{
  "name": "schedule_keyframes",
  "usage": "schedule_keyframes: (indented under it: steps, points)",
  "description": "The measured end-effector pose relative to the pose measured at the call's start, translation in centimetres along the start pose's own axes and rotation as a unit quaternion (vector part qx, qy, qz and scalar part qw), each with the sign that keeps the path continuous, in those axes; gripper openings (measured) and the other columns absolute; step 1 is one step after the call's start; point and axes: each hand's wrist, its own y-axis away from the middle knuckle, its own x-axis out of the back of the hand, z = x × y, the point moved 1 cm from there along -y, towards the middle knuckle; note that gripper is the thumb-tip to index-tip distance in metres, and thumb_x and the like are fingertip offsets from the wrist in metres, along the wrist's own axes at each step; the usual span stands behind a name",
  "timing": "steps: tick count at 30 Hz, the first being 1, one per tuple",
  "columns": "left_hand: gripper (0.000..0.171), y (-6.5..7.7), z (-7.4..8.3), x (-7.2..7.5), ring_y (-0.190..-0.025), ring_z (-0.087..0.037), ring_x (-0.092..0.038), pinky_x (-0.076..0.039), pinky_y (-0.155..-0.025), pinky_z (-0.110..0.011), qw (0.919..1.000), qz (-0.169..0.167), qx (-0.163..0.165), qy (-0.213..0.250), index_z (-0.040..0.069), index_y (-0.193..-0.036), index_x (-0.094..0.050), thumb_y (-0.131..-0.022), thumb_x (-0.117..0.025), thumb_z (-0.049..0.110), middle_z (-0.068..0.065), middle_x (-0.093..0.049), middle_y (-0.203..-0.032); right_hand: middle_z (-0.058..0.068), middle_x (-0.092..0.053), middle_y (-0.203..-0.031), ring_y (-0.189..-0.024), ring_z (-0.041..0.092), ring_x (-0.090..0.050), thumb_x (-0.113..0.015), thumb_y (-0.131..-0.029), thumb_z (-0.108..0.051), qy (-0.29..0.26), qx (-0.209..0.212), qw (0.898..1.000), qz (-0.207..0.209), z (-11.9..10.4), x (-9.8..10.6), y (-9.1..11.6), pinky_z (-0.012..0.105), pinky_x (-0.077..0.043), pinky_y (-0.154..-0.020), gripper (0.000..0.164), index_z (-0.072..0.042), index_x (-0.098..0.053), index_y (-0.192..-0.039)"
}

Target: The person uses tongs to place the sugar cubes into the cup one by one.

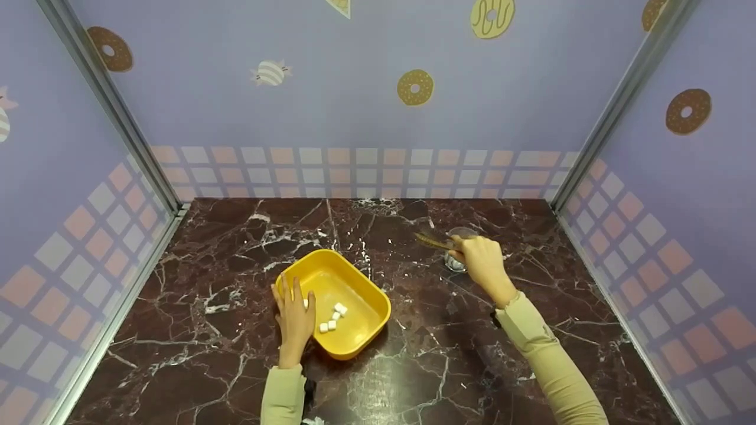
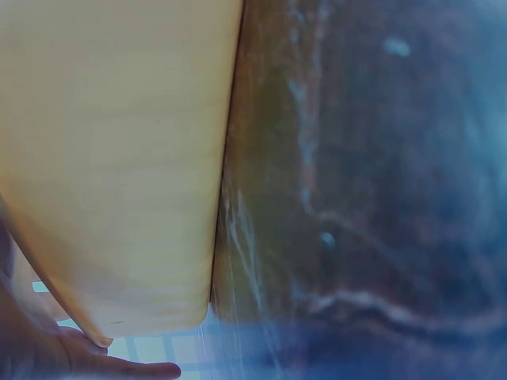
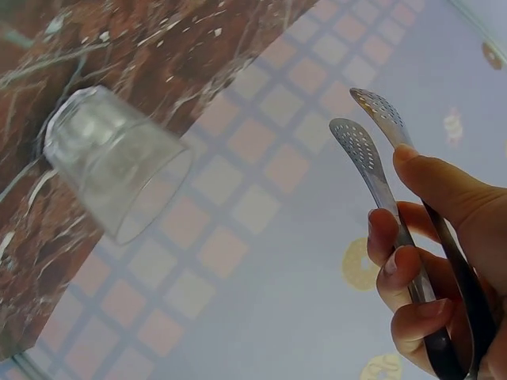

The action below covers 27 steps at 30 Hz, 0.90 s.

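My left hand [image 1: 294, 316] holds the left rim of a yellow plastic basin [image 1: 372, 289], its long fingers spread at the edge and the thumb side over the inside. Several small white cubes [image 1: 332, 324] lie on the basin floor, one partly hidden by that hand. The left wrist view has the basin's outer wall [image 2: 119, 158] close up. In my right hand [image 1: 484, 262] is a pair of metal tongs [image 3: 368, 158] with perforated tips. These tips stand apart with nothing between them. Beside and partly behind this hand, a clear glass [image 3: 111, 158] stands upright on the table.
The dark red marble table [image 1: 224, 366] carries tiny white specks behind the basin. Patterned panels [image 1: 354, 106] wall in the back and both sides, with metal posts [image 1: 614, 112] at the corners. A small white thing [image 1: 313, 421] shows at the front edge of view.
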Motion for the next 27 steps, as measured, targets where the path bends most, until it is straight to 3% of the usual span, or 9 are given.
schedule_keyframes:
  steps: [5,27]
  points:
    - [0.05,0.0,0.0,0.1,-0.136,-0.042,-0.004,-0.032,-0.08,-0.072,1.0,0.0,-0.001,-0.001,0.0,-0.135,-0.035,-0.092,-0.044,0.025,-0.018,-0.016,-0.148,0.01,-0.065,-0.064,-0.053,0.027,-0.06,-0.072,-0.069,-0.029,0.002,0.012,1.0,0.005,-1.7,0.0,-0.2,0.041,-0.045,-0.044,0.03,-0.012,-0.071,-0.093]
    - [0.05,0.1,0.1,0.0,-0.135,-0.044,-0.007,-0.035,-0.077,-0.071,0.9994,0.026,-0.02,0.008,-0.002,-0.134,-0.036,-0.091,-0.046,0.022,-0.02,-0.019,-0.146,0.002,-0.062,-0.063,-0.055,0.02,-0.059,-0.07,-0.069,-0.037,-0.031,0.099,0.995,0.006,-9.4,-1.4,0.8,0.034,-0.045,-0.046,0.031,-0.016,-0.069,-0.092]
